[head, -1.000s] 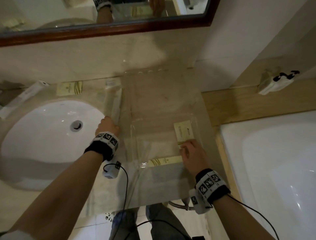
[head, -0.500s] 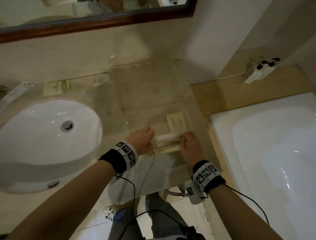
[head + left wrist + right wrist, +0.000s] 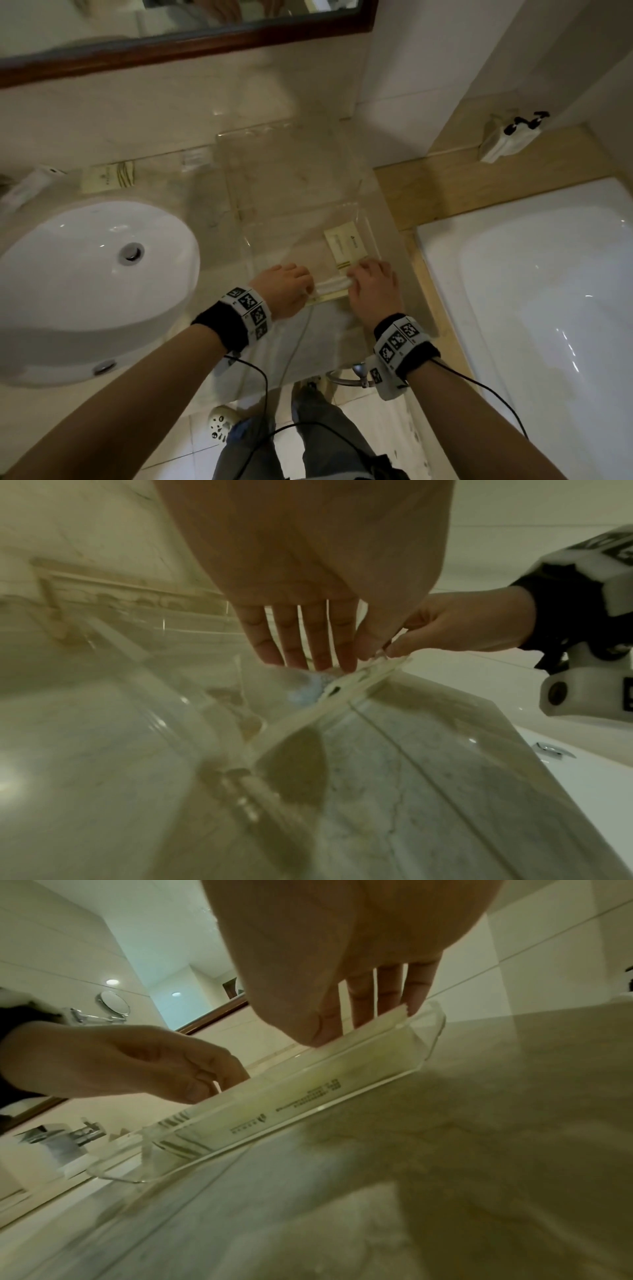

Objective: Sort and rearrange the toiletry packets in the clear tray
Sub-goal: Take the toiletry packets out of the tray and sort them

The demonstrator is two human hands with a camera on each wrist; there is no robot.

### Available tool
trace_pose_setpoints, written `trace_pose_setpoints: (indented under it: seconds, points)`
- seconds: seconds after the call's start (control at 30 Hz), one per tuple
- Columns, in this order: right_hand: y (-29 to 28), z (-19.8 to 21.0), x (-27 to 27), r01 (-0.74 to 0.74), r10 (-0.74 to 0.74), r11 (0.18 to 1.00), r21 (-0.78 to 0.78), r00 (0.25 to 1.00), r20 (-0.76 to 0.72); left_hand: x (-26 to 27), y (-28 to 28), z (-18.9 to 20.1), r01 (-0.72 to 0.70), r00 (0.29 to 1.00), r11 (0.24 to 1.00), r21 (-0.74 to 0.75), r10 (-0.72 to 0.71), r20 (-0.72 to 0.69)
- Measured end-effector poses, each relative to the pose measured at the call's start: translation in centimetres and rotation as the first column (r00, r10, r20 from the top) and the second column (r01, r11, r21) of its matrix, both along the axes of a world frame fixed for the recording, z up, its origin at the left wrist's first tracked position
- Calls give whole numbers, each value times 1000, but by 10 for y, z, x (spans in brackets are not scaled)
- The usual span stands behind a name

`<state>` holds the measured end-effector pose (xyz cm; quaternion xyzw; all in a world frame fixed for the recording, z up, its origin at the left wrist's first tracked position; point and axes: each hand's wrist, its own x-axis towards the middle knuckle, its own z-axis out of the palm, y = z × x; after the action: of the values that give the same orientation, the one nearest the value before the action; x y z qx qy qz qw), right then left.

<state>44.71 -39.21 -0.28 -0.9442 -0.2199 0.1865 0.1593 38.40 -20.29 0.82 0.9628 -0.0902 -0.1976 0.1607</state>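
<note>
The clear tray (image 3: 254, 131) lies on the marble counter right of the sink. My left hand (image 3: 306, 285) and right hand (image 3: 356, 274) are at its front end, each pinching one end of a long white packet (image 3: 334, 284) between them. In the right wrist view my thumb and fingers (image 3: 416, 999) grip that packet's top edge. A cream printed packet (image 3: 308, 1093) stands on edge against the tray's front wall (image 3: 435, 1031). Another cream packet (image 3: 346, 244) lies flat in the tray's right part. The left wrist view shows my left fingertips (image 3: 318, 658) down in the tray.
A cream packet (image 3: 108, 174), a small clear one (image 3: 193, 159) and a white packet (image 3: 29, 183) lie on the counter behind the white sink (image 3: 68, 281). A bathtub (image 3: 534, 308) is to the right. A white object (image 3: 507, 138) sits on the wooden ledge.
My left hand came from the counter beside the tray's left wall to the tray's front, bringing the long white packet. My right hand took its other end; little has moved in the last half second.
</note>
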Motion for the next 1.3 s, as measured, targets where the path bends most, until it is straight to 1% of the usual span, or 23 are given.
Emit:
trace_pose_setpoints:
  seconds: [0.1, 0.17, 0.23, 0.43, 0.53, 0.63, 0.7, 0.77, 0.9, 0.97, 1.0, 1.07, 1.13, 1.2, 1.23, 1.3]
  points:
    - [6, 2, 2, 18, -17, 999, -41, 1000, 13, -2, 2, 4, -97, 995, 995, -34, 95, -40]
    - [10, 3, 2, 6, -4, 999, -53, 999, 36, -4, 5, 7, -194, 979, 980, -52, 189, -80]
    - [15, 3, 2, -2, 6, 998, -59, 998, 61, -8, 10, 9, -258, 964, 965, -53, 252, -89]
    - [32, 7, -6, -34, 37, 999, -28, 993, 113, -23, 26, 11, -318, 948, 946, -61, 316, -37]
    - [48, 8, -12, -92, 92, 996, -1, 991, 102, -34, 34, 14, -349, 936, 934, -80, 351, 10]
    - [78, 13, -19, -162, 157, 986, 39, 983, 97, -50, 47, 19, -392, 915, 916, -81, 397, 64]
    - [105, 20, -28, -204, 194, 975, 85, 975, 109, -67, 62, 24, -453, 887, 889, -61, 457, 70]
    - [134, 27, -41, -275, 266, 955, 109, 959, 96, -90, 81, 28, -527, 845, 848, -45, 529, 70]
    - [194, 37, -82, -424, 419, 890, 167, 906, 66, -157, 123, 33, -692, 720, 721, -11, 692, 43]
    - [224, 41, -110, -477, 484, 846, 236, 874, 32, -199, 145, 35, -773, 634, 634, 27, 773, 12]
    - [239, 42, -125, -493, 513, 823, 282, 858, 2, -221, 156, 36, -820, 572, 571, 41, 820, 0]
    - [270, 43, -157, -497, 554, 793, 353, 829, -76, -266, 181, 38, -912, 408, 408, 54, 913, -8]
    - [302, 48, -192, -495, 578, 787, 368, 801, -158, -313, 210, 39, -973, 224, 225, 41, 974, -17]
    - [336, 52, -227, -513, 604, 775, 369, 773, -193, -359, 243, 38, -998, 60, 60, 27, 998, -21]
    - [354, 53, -244, -522, 618, 763, 381, 762, -193, -382, 260, 36, -1000, 0, 1, 30, 1000, -19]
    - [390, 53, -280, -523, 626, 760, 387, 749, -217, -424, 291, 32, -996, -72, -71, 46, 997, -18]
